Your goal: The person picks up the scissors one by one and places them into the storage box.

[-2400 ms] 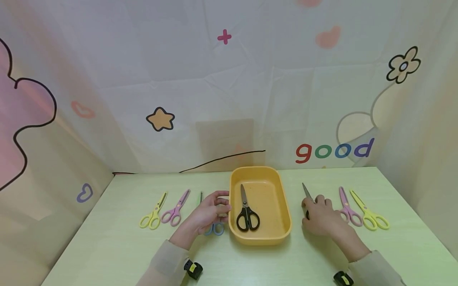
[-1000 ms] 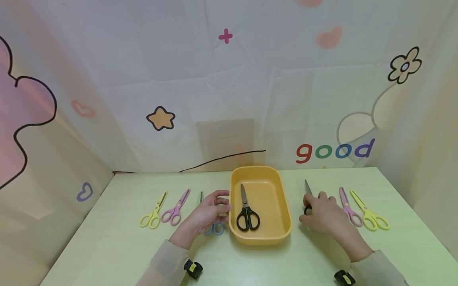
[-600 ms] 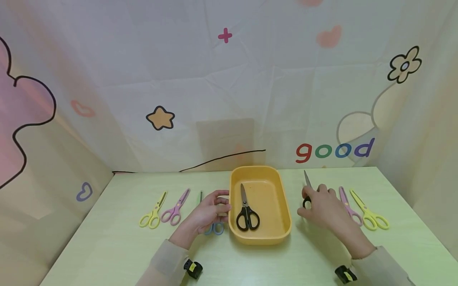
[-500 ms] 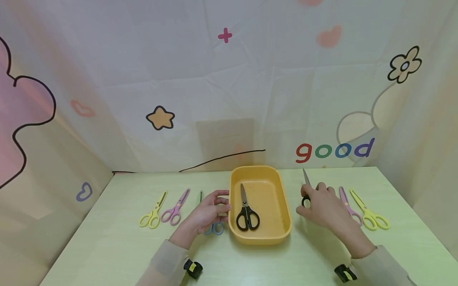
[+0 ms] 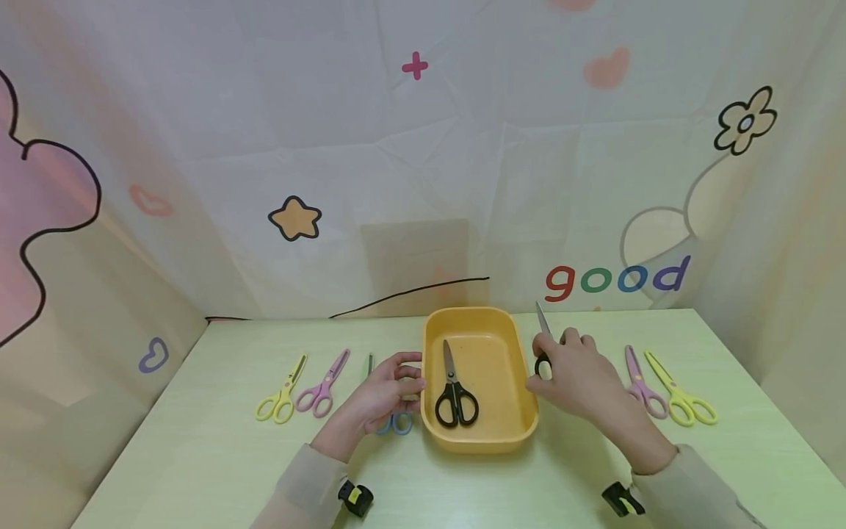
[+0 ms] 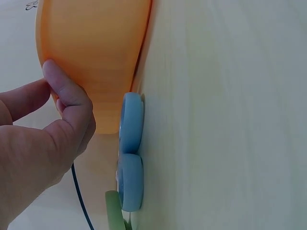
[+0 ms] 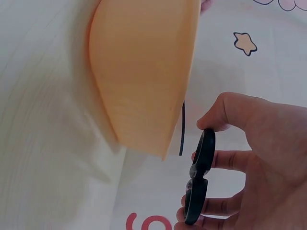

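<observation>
- Black scissors [image 7: 205,152] are hanging just outside the right rim of the yellow tray [image 5: 497,382], blades pointing toward the back wall. The right hand [image 5: 573,376] is pinching their handle loops, thumb on one side and fingers on the other. The hold is looking narrow, so a slackening thumb could be letting the blades swing down or drop.
- The loops are standing close to the tray wall in the head view; too low a path over the rim could be knocking them against it.
- A second black pair [image 5: 452,376] is lying inside, toward the tray's left side. Landing too far left could be crossing the two pairs and tangling blades with handles.
- The left hand [image 5: 386,391] is resting loosely bent fingers against the left wall, seemingly without hooking over the rim. Such a light touch could be letting the tray slide under a bump.
- Blue-handled scissors [image 6: 131,125] are lying right by the tray's left side, partly hidden by that hand; whether they are touching it, one cannot tell. A leftward shove could be pushing them askew.
</observation>
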Motion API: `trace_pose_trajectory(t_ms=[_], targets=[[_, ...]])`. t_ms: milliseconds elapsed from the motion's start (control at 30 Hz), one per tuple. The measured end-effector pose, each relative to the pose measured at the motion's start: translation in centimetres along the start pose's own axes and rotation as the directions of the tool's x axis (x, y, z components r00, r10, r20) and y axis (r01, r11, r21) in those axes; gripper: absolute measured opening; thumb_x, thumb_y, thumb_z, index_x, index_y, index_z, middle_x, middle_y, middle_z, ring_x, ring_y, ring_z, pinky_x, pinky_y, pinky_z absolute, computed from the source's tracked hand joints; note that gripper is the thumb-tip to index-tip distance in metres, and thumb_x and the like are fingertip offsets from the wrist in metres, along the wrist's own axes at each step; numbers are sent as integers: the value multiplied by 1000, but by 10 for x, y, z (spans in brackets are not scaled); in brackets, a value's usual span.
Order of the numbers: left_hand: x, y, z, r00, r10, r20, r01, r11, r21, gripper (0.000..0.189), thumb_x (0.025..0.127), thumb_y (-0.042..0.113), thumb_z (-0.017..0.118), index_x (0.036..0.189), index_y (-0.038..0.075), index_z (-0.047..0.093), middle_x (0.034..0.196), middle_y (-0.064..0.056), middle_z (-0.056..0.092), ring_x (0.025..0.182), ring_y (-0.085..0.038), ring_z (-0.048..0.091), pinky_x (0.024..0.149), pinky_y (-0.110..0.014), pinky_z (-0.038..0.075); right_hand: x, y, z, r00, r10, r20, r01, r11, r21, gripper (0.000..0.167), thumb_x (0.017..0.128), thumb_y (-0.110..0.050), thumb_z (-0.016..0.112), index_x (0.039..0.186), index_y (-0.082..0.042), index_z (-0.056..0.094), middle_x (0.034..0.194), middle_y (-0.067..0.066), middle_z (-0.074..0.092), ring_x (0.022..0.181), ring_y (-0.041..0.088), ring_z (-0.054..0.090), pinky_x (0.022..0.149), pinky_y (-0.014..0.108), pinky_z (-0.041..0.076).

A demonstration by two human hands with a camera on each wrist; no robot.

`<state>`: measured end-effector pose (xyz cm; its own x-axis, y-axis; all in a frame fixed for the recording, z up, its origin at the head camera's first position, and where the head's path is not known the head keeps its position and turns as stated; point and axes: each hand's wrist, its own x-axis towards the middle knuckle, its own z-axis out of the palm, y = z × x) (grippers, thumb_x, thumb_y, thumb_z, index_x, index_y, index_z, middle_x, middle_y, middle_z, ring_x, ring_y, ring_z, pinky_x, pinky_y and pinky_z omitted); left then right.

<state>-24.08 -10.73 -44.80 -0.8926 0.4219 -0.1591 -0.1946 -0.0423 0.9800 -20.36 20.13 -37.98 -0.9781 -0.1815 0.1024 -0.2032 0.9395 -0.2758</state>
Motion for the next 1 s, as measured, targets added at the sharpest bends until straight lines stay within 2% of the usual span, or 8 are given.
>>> trace_pose_trajectory(t_ms=[300,533,800,1000], targets=[[-1,2,-1,1000,3,10,-3,1000,-2,54,101,-4,56,150,-5,32,121,-22,52,85,-18,60,72,-28,54,1,-26,4,999,-50,-9,50,999,-4,33,82,-29,73,110,-14,63,96,15,48,88,34,46,59,40,45],[-2,2,-1,1000,-1,17,1,1000,3,54,102,-4,56,150,-6,32,122,-23,52,88,-20,61,74,-29,55,3,-43,12,993,-113,-39,113,994,8,27,81,-25,72,104,-15,61,92,12,48,84,31,45,58,37,42],[-2,3,0,1000,0,12,0,1000,-1,54,102,-3,56,150,-6,32,122,-22,52,88,-19,60,73,-28,55,9,-61,23,990,-138,-2,138,989,47,26,82,-23,74,102,-14,60,94,14,48,84,31,45,60,37,44],[-2,3,1,1000,-2,10,2,1000,0,54,101,-3,57,150,-6,32,122,-22,52,89,-20,60,72,-28,55,10,-69,33,991,-130,42,127,990,66,27,82,-23,79,100,-15,60,94,13,48,86,30,45,60,36,43]])
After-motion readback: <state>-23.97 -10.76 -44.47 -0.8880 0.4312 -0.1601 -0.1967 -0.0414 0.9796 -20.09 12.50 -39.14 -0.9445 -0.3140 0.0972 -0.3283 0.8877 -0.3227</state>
